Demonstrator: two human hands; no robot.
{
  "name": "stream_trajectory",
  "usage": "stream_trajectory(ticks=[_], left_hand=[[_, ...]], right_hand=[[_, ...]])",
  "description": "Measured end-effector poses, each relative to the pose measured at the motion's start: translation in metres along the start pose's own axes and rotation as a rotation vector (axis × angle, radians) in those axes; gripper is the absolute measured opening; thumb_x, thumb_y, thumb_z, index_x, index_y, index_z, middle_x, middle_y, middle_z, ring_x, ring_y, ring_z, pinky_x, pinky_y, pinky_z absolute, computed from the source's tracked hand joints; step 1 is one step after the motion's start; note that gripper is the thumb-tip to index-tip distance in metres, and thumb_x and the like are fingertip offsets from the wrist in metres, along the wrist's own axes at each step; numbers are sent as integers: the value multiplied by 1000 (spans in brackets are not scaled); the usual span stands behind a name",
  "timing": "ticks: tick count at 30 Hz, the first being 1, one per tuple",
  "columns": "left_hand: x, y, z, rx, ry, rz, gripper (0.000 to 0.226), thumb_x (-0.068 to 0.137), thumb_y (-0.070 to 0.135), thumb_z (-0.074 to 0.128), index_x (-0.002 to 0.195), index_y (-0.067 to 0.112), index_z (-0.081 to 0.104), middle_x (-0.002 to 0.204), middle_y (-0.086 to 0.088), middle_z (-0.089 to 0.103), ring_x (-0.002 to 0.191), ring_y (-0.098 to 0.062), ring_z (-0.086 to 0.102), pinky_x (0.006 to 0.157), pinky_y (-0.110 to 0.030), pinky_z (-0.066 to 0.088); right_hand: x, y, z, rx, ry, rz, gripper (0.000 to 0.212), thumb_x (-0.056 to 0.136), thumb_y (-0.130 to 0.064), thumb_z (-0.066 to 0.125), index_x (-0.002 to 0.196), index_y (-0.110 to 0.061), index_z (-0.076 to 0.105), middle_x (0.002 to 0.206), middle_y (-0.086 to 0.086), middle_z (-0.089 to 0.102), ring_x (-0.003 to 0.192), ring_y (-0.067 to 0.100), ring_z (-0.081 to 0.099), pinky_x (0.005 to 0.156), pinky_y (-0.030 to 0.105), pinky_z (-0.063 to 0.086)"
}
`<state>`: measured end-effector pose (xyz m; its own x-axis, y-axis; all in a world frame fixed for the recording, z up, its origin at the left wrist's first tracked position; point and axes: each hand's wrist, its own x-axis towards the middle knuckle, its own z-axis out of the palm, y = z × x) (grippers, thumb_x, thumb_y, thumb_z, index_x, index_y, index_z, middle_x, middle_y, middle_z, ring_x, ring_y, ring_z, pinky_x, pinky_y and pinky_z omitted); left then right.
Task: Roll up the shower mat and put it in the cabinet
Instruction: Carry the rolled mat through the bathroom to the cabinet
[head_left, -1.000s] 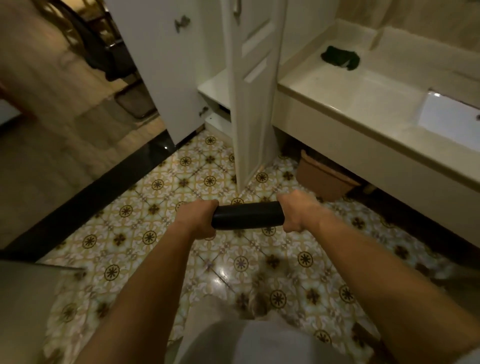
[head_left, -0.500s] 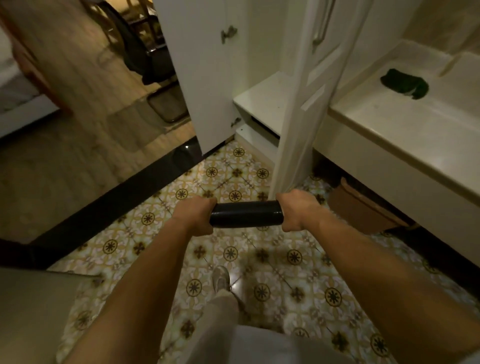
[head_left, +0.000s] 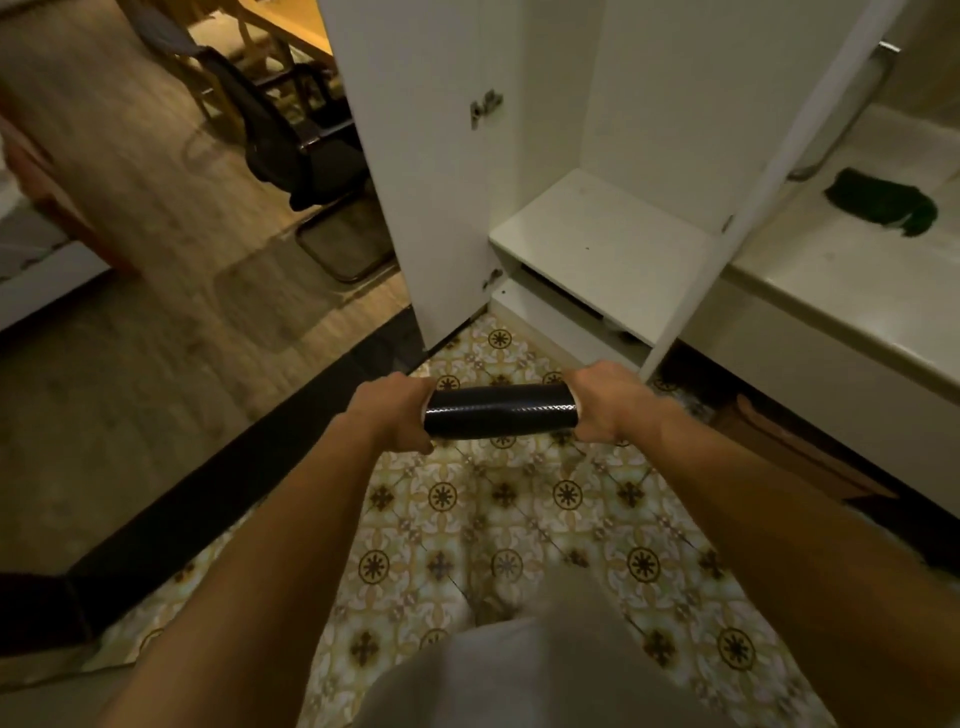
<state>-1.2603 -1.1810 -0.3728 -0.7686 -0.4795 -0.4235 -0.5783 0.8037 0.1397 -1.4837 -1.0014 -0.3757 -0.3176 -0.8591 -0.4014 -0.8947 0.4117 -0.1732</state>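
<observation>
mat (head_left: 500, 411) is already rolled into a tight black cylinder and is held level in the air above the patterned floor (head_left: 519, 519), in front of the open cabinet (head_left: 649, 104). left hand (head_left: 397, 413) is wrapped closed around one end of the roll, right hand (head_left: 602, 402) closed around the other, so only the middle of the roll shows between them.

rolling looks done; what remains, as i judge it, is carrying the roll in and setting it down. the white shelf (head_left: 602, 244) inside looks bare and sits ahead and a little to the right, between the left door (head_left: 415, 171) and the right door (head_left: 810, 156). a lower gap shows under the shelf, though what lies in it is too dark to tell.

to do this well, keep both grips firm on the ends so the roll cannot spring loose, and aim between the two open doors so neither end knocks a door edge. lay it flat toward the back wall and let go only once it rests there, since a round roll may creep toward the front lip. resting its loose edge underneath should help it stay wound.
</observation>
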Motion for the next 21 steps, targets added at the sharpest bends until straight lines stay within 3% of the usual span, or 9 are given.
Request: stream_trajectory(ticks=[4,9,15,21], left_hand=[[36,-29,-24,-135,-132,49,66,55,40,89,112,30,56,97,5,60,85,-14,58,68,-29,49],[91,-77,-67,-221,-140,161,69,55,43,89,115,31,56,106,9,56,93,-9,55,80,-27,45],[149,-128,-127,-809,-107,140,55,67,19,86,112,37,60,117,7,63,104,-5,62,89,-33,52],[206,-137,-177,-885,-124,207,64,66,23,85,121,36,57,121,15,59,114,-5,57,90,-31,52]], right_hand=[[36,2,-19,23,-1,-2,52,62,-29,82,109,-24,60,91,-1,62,82,18,60,69,29,50],[96,28,-47,114,-32,22,50,59,-29,86,102,-26,61,89,-3,63,85,18,61,72,29,51],[168,56,-80,324,-58,-29,40,63,-35,87,95,-28,63,94,-1,69,90,18,65,84,34,53],[215,83,-106,521,-2,29,48,52,-40,94,92,-31,68,88,-9,69,86,12,66,80,32,55]])
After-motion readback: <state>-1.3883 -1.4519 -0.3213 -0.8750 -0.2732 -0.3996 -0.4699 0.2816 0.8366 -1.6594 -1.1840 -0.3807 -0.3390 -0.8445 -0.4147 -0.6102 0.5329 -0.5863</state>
